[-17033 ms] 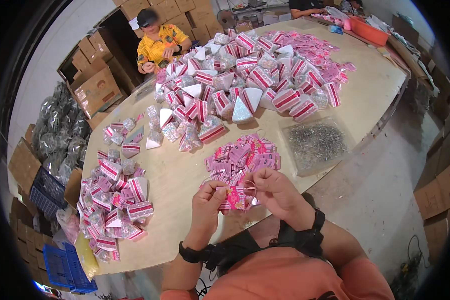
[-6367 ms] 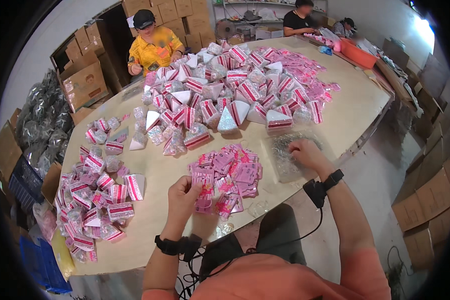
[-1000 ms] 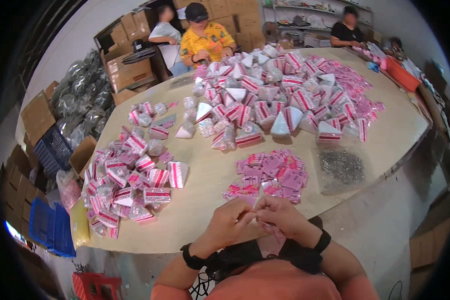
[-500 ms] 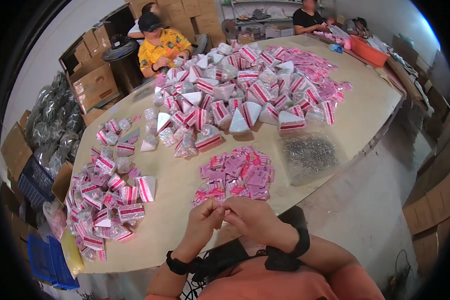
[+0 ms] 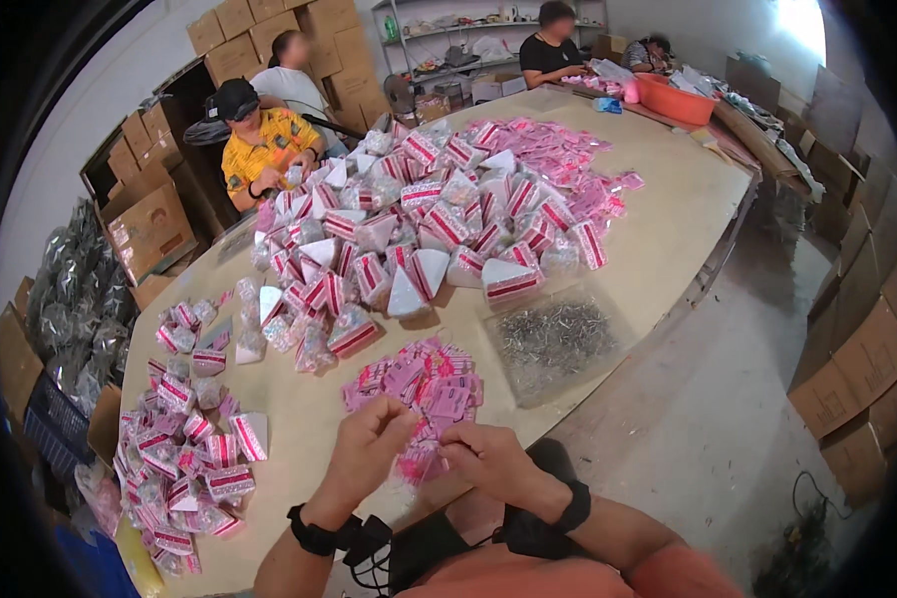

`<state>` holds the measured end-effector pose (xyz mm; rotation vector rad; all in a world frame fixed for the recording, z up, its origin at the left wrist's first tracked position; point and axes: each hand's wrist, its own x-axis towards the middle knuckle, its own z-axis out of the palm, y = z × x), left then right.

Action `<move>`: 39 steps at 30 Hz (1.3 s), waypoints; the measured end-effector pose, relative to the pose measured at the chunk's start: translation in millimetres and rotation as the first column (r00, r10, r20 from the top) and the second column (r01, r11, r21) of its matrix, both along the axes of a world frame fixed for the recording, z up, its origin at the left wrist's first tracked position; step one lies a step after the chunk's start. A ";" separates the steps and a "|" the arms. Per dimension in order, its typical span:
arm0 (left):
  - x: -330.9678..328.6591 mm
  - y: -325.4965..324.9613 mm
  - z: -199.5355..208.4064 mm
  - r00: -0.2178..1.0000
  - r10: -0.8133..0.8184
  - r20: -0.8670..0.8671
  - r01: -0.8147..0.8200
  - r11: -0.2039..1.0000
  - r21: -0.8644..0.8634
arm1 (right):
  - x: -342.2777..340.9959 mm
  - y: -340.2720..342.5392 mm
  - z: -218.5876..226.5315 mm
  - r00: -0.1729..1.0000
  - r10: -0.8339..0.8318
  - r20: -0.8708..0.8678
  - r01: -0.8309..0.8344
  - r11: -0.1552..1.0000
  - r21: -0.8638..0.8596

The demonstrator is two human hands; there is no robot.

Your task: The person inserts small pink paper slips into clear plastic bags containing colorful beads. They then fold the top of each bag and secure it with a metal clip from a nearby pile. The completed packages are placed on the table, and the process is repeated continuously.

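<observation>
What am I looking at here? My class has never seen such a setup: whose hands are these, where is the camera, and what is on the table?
There is no machine: these are a person's bare left hand and right hand. A wide fisheye camera on their head looks down, so straight edges bend. On the table lie pink cards, a large heap of wrapped, cake-slice shapes, a smaller heap at left, and a shallow tray of small metal pieces. The fingers are bent as if pinching; what they hold is unclear.
</observation>
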<state>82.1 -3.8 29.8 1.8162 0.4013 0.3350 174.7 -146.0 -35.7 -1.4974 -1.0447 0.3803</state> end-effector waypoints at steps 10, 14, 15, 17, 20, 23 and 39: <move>166.8 36.2 32.7 0.981 -0.187 0.056 0.083 0.657 0.750 | 26.4 -10.7 -43.3 0.785 0.139 -0.603 -0.209 0.977 -0.046; 234.8 46.8 -25.8 0.932 -0.322 0.169 -0.026 0.407 0.913 | 26.4 -13.4 -47.7 0.782 0.197 -0.591 -0.276 0.960 -0.046; 245.8 43.0 -32.6 0.923 -0.345 0.171 -0.034 0.370 0.929 | 27.3 -14.9 -49.4 0.780 0.215 -0.587 -0.291 0.956 -0.038; 261.3 43.9 -43.1 0.956 -0.287 -0.058 0.150 0.312 0.938 | 28.0 -16.1 -46.1 0.765 0.213 -0.608 -0.315 0.947 -0.063; 276.6 38.4 -46.4 0.911 -0.226 -0.345 0.409 0.383 0.828 | 28.9 -18.1 -47.4 0.734 0.210 -0.647 -0.329 0.942 -0.068; 278.8 36.9 -45.0 0.873 -0.245 -0.422 0.488 0.457 0.744 | 31.2 -18.6 -44.1 0.719 0.209 -0.662 -0.344 0.936 -0.079; 109.9 58.7 -7.9 0.863 0.179 0.472 0.331 0.506 -0.797 | 26.1 -14.3 -53.9 0.759 0.203 -0.619 -0.275 0.961 -0.022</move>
